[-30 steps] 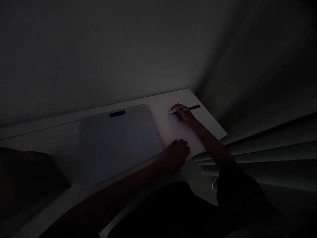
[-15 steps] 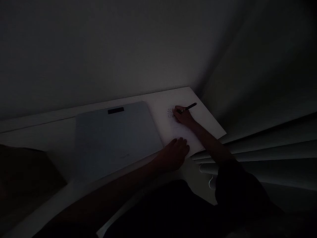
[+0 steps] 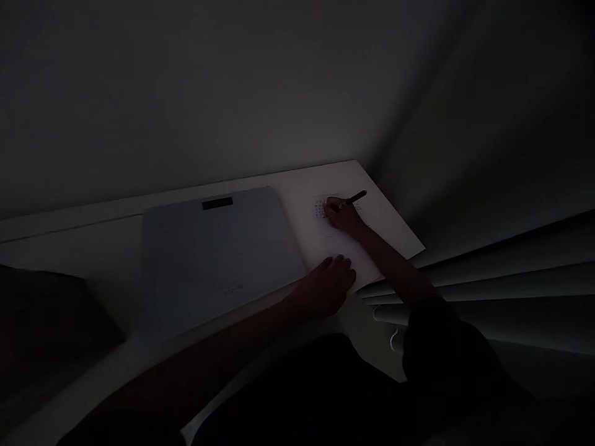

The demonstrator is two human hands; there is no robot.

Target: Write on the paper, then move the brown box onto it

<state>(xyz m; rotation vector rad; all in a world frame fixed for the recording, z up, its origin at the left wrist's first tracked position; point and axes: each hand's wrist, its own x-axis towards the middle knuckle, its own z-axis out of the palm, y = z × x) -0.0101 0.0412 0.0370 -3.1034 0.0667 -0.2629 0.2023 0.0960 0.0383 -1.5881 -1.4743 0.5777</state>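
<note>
My right hand is closed around a dark pen, its tip down by rows of small dark marks on a white sheet of paper. The pen's back end points up to the right. At the near edge of the paper lies my left hand, palm down with fingers stretched out over the sheet, holding nothing. The scene is very dim, so the marks and the paper's edges are hard to make out.
A large grey-blue flat panel with a small dark rectangle at its far edge lies left of the hands on the white tabletop. Behind stands a wall. Curtain folds hang at the right; a dark box-like shape sits at the left.
The pen has tilted slightly lower in my right hand, which stays at nearly the same spot on the paper. My left hand has hardly moved.
</note>
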